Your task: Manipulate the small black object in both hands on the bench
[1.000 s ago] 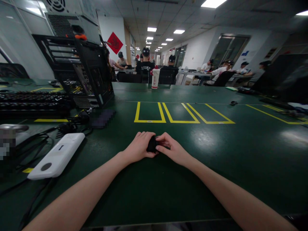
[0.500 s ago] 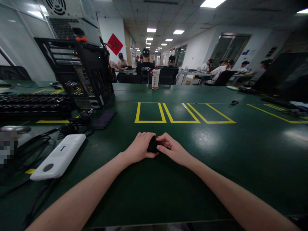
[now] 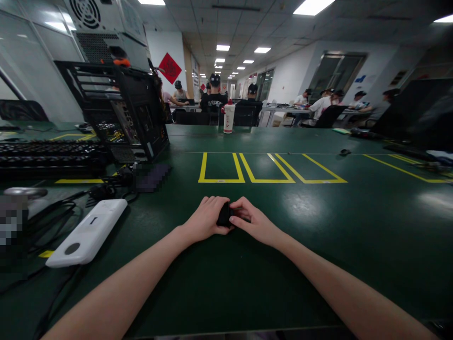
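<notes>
Between my two hands, low over the green table [image 3: 219, 288], is a small black object [image 3: 224, 215]; its kind does not show, as fingers cover much of it. My left hand [image 3: 205, 217] wraps round its left side, fingers over the top and thumb along the near side. From the right, my right hand [image 3: 255, 221] pinches its right edge with thumb and fingertips. Just beyond both hands, yellow tape [image 3: 221, 181] marks out several box shapes on the tabletop.
At the left lie a white oblong device [image 3: 88, 232] and tangled black cables [image 3: 58, 226]. Behind them stands an open black computer case [image 3: 138, 111]. A white cup [image 3: 229, 118] sits near the far edge. People [image 3: 214, 97] sit at desks beyond.
Both hands keep nearly the same hold on the black object. The whole view has shifted down very slightly.
</notes>
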The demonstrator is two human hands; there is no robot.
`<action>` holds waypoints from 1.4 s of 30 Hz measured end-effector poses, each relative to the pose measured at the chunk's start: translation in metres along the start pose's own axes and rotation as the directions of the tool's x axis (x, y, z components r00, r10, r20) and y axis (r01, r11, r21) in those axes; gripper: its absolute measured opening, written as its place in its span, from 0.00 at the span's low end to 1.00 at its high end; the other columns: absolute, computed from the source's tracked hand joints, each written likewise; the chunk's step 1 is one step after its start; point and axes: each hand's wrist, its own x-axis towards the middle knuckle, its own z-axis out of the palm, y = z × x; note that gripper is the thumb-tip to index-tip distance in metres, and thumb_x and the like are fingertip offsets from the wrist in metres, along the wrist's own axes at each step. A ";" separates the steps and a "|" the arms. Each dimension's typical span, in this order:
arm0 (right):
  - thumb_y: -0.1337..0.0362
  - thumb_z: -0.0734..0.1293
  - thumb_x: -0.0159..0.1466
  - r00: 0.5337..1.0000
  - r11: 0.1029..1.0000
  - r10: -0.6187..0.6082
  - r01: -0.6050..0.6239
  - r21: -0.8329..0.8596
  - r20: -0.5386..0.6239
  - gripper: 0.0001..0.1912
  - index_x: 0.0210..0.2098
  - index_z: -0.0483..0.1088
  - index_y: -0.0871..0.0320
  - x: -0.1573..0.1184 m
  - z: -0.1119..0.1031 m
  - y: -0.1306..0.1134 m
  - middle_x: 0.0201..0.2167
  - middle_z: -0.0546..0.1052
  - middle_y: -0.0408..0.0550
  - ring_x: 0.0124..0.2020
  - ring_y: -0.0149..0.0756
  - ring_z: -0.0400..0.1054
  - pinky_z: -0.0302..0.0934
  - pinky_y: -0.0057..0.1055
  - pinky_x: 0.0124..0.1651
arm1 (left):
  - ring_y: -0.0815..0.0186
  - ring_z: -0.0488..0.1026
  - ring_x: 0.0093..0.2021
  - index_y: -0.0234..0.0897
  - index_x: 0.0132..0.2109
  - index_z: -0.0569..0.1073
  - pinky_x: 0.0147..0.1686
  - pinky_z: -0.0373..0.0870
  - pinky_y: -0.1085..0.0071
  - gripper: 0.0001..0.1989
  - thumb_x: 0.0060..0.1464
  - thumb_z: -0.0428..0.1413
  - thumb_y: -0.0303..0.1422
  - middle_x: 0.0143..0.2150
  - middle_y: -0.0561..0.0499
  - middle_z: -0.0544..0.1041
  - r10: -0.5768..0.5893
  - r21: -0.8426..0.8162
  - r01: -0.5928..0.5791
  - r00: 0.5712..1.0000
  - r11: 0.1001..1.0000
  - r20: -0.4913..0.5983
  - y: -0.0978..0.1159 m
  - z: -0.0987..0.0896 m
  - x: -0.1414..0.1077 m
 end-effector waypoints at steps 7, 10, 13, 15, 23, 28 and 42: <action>0.66 0.62 0.59 0.998 0.998 0.007 -0.010 -0.060 -0.058 0.13 0.44 0.59 0.56 0.004 0.000 0.006 0.42 0.67 0.46 0.44 0.35 0.65 0.62 0.39 0.48 | 0.58 0.66 0.43 0.36 0.50 0.58 0.42 0.59 0.63 0.28 0.43 0.58 0.39 0.45 0.46 0.68 0.016 0.008 -0.016 1.000 1.000 0.007 0.002 -0.002 0.001; 0.66 0.62 0.58 1.000 0.993 -0.005 0.002 -0.119 -0.027 0.13 0.44 0.60 0.56 0.002 -0.003 0.005 0.41 0.68 0.46 0.45 0.36 0.65 0.60 0.42 0.50 | 0.57 0.65 0.44 0.36 0.50 0.58 0.43 0.59 0.62 0.29 0.43 0.59 0.39 0.45 0.46 0.68 0.004 0.020 -0.005 1.000 1.000 0.017 0.003 -0.002 0.000; 0.68 0.65 0.56 0.999 0.989 -0.046 0.047 -0.138 0.008 0.16 0.43 0.60 0.55 -0.001 -0.005 0.002 0.42 0.68 0.44 0.47 0.36 0.64 0.58 0.42 0.52 | 0.57 0.65 0.44 0.36 0.50 0.58 0.43 0.59 0.61 0.29 0.42 0.59 0.38 0.45 0.46 0.68 -0.008 0.018 0.008 1.000 1.000 0.027 0.002 -0.002 0.000; 0.67 0.64 0.57 0.999 0.991 -0.051 0.053 -0.119 0.017 0.16 0.43 0.59 0.55 -0.001 -0.005 0.002 0.43 0.67 0.44 0.47 0.35 0.64 0.58 0.41 0.53 | 0.57 0.65 0.44 0.37 0.50 0.58 0.43 0.59 0.62 0.29 0.42 0.59 0.38 0.45 0.46 0.68 -0.007 0.004 0.007 1.000 1.000 0.025 0.002 -0.002 0.000; 0.65 0.61 0.60 0.999 0.989 -0.026 0.020 -0.143 -0.041 0.13 0.44 0.59 0.55 0.003 -0.002 0.005 0.41 0.68 0.45 0.44 0.34 0.66 0.62 0.39 0.48 | 0.59 0.66 0.43 0.36 0.50 0.58 0.41 0.59 0.63 0.27 0.44 0.58 0.40 0.44 0.47 0.68 0.026 0.000 -0.026 1.000 1.000 0.008 0.002 -0.002 0.000; 0.64 0.60 0.60 1.000 0.986 0.029 -0.027 -0.164 0.008 0.14 0.46 0.60 0.55 0.001 -0.005 0.001 0.43 0.68 0.47 0.44 0.35 0.65 0.62 0.40 0.47 | 0.59 0.65 0.43 0.36 0.50 0.58 0.42 0.59 0.63 0.28 0.44 0.58 0.40 0.44 0.46 0.68 0.028 0.006 -0.028 1.000 1.000 0.000 0.001 -0.001 0.000; 0.66 0.62 0.59 0.999 0.998 -0.026 0.025 -0.055 -0.028 0.12 0.42 0.59 0.56 0.004 -0.001 0.008 0.40 0.68 0.45 0.43 0.33 0.66 0.63 0.37 0.47 | 0.59 0.65 0.41 0.35 0.49 0.59 0.40 0.59 0.64 0.28 0.43 0.59 0.39 0.43 0.47 0.68 0.030 0.027 -0.030 1.000 0.999 -0.009 0.001 0.000 0.001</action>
